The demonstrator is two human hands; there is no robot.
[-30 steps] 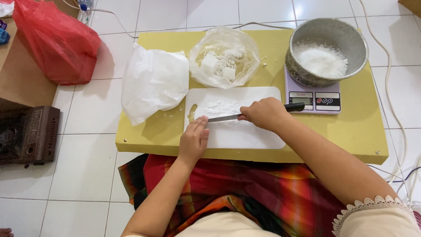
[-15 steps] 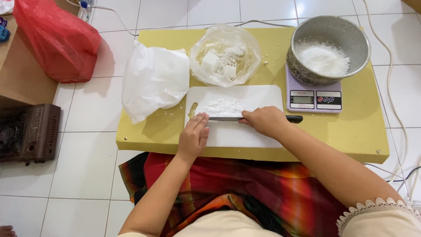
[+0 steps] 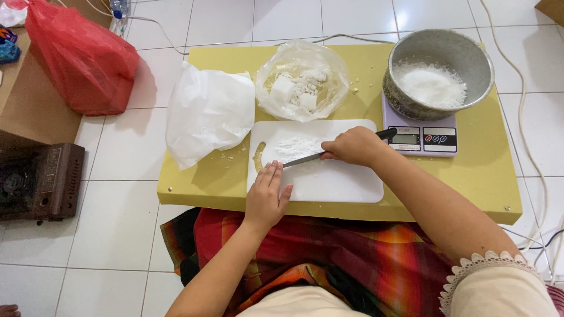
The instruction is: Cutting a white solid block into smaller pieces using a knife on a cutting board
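Floor: white tile, I sit at a low yellow table (image 3: 200, 188) with patterned cloth over my lap.
Head view, board: white cutting board (image 3: 346, 185) at the near edge of the table, centre; small pile of white shavings (image 3: 296, 145) on its far half.
Right hand: my right hand (image 3: 352, 145) is closed around the knife (image 3: 302, 158) handle, blade lying low and pointing left across the board, tip just beside the pile. Wrist over the board's right side, forearm coming in from the near right corner.
Left hand: my left hand (image 3: 265, 196) lies flat, palm down, fingers together, on the board's near left corner. Holds nothing; looks like it's pinning the board so it doesn't slide. Fingertips near the blade.
Far edge: clear bag (image 3: 302, 79) with white chunks just beyond the board, within reach.
Left edge: white plastic bag (image 3: 205, 111), crumpled.
Far right corner: metal bowl (image 3: 437, 70) of white flakes sitting on a digital scale (image 3: 420, 138).
Off table: red bag (image 3: 79, 58) on the floor, left; dark stove (image 3: 38, 182) near it.
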